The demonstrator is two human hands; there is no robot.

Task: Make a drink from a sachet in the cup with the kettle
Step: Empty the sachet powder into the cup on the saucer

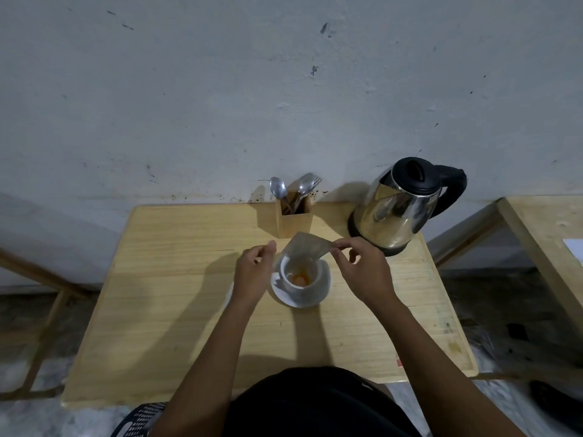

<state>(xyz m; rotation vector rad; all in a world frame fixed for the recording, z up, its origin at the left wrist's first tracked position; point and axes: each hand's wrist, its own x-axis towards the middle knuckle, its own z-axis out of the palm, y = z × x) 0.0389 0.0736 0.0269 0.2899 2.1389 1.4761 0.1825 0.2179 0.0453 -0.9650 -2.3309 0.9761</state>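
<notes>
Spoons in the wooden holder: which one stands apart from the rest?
The left spoon stands alone, bowl up, at the holder's left side. The others are bunched together with a fork at the right.

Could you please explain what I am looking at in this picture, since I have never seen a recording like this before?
There is no machine here: a person wears a wide-angle camera on the head, so the single picture looks forward and down at their own arms. The right hand pinches a corner of an opened sachet and tips it over a white cup, which stands on a saucer; orange powder already lies in the cup. The left hand is beside the cup, fingers curled; whether it touches the sachet is unclear. On the wooden table behind the cup stand a wooden holder with spoons and a fork, and a steel kettle with a black lid and handle, untouched.
</notes>
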